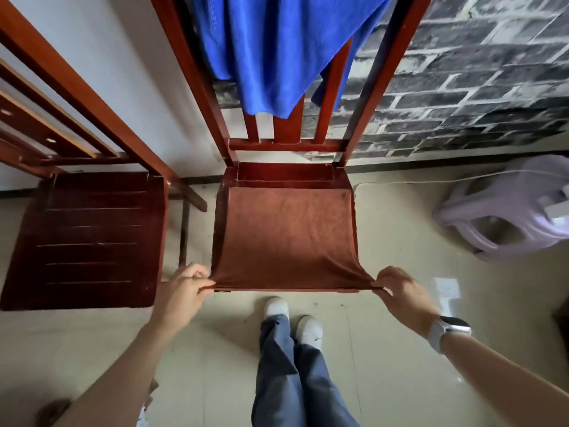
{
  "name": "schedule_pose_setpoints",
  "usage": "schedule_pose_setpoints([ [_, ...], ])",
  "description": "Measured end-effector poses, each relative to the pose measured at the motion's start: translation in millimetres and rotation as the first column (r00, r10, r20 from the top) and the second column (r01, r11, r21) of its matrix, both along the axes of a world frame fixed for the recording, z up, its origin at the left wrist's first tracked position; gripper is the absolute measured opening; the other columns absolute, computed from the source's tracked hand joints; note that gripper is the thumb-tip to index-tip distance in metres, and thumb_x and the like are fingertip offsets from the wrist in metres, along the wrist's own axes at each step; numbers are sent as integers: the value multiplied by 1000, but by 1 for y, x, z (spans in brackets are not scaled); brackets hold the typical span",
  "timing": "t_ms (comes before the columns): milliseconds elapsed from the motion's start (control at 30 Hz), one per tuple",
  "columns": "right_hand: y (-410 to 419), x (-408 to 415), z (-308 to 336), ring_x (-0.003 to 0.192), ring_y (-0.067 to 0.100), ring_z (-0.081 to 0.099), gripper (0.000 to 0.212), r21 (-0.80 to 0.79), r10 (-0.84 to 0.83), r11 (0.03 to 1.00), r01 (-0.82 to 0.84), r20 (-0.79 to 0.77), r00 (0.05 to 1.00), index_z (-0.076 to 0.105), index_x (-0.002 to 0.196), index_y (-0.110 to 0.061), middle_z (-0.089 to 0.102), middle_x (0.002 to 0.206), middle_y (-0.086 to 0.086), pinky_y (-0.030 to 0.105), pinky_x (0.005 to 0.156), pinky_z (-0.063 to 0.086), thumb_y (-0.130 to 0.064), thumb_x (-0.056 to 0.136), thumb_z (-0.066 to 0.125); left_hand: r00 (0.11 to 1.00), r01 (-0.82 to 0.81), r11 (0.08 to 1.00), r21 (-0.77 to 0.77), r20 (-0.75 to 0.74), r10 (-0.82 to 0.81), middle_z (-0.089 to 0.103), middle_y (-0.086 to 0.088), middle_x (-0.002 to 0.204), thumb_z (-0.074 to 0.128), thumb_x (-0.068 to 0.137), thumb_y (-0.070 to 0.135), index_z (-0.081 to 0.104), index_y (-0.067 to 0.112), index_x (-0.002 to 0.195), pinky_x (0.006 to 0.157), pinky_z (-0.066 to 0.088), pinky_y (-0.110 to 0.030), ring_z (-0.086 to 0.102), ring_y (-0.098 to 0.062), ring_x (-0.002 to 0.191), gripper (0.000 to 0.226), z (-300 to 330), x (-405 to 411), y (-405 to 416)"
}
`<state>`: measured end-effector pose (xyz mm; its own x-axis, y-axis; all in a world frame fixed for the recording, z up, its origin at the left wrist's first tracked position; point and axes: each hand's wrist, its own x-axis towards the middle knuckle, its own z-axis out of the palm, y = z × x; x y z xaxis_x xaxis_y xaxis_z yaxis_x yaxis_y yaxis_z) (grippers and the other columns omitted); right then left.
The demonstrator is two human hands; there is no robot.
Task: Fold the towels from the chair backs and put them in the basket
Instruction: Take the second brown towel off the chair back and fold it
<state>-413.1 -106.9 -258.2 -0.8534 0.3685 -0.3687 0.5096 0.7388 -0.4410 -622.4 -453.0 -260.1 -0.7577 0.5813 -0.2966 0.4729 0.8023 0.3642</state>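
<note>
Nearest: two legs in blue trousers (289,374) and white shoes (309,332) on the pale tiled floor (385,349), toes toward the chair. Bare forearms reaching in from the lower left and lower right; a white-strapped watch (448,329) on the right wrist.

A little farther: left hand (184,288) pinching the near-left corner of a brown towel (286,238), fingers curled over the cloth. Right hand (400,291) pinching the near-right corner likewise, thumb and fingers closed on the fabric. Both corners drawn outward past the seat's front edge, cloth pulled taut between the hands.

Beyond the hands: brown towel spread flat over the seat of the middle chair (286,172), covering nearly all of it, far edge lying just short of the seat's back rail. To the left, well apart, a second wooden chair (89,238) with a dark slatted seat. To the right, on the floor, a pale lilac plastic stool (511,217), tipped over, with a white cable (431,180) running along the floor toward it.

Farthest: a blue towel (277,47) draped over the back slats of the middle chair, hanging in folds, lower tip reaching about halfway down the backrest. Behind, a plain white wall on the left and grey brick-pattern wall (477,87) on the right.
</note>
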Motion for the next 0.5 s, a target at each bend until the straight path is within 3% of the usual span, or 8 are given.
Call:
schedule_pose_setpoints([
  [167,-23,36,-53,107,19,53,18,-83,109,993,-86,314,943,66,101,-16,62,109,-1,26,85,39,-18,88,56,970,78,978,-193,243,-29,66,5,109,64,83,16,72,15,102,83,48,-33,54,-18,107,20,-53,36,-28],
  [300,-24,36,-68,109,19,54,18,-123,100,991,-56,386,917,66,103,-16,63,111,-1,25,86,37,-19,88,56,908,-17,987,-158,410,81,64,-7,111,61,85,8,68,5,106,91,40,-29,54,-23,106,22,-72,30,-28],
  [367,-19,26,-67,102,24,58,16,-141,4,989,52,371,928,67,100,-12,66,105,3,28,84,41,-16,86,59,862,-148,983,-110,473,183,66,-8,103,64,83,6,71,3,99,84,38,-25,58,-22,98,18,-71,17,-23],
  [433,-13,9,-63,88,25,61,9,-206,-171,947,248,331,928,67,91,-9,67,95,7,25,80,47,-10,83,62,784,-310,948,-78,543,301,66,0,94,66,82,12,72,14,90,81,36,-23,59,-14,91,10,-64,0,-14],
  [500,-2,-11,-60,71,15,57,6,-291,-361,851,437,279,890,63,82,-8,63,83,9,6,64,44,-2,81,63,679,-483,875,-38,614,402,67,6,88,65,83,16,67,27,82,80,39,-23,59,-10,87,11,-60,-20,-2],
])
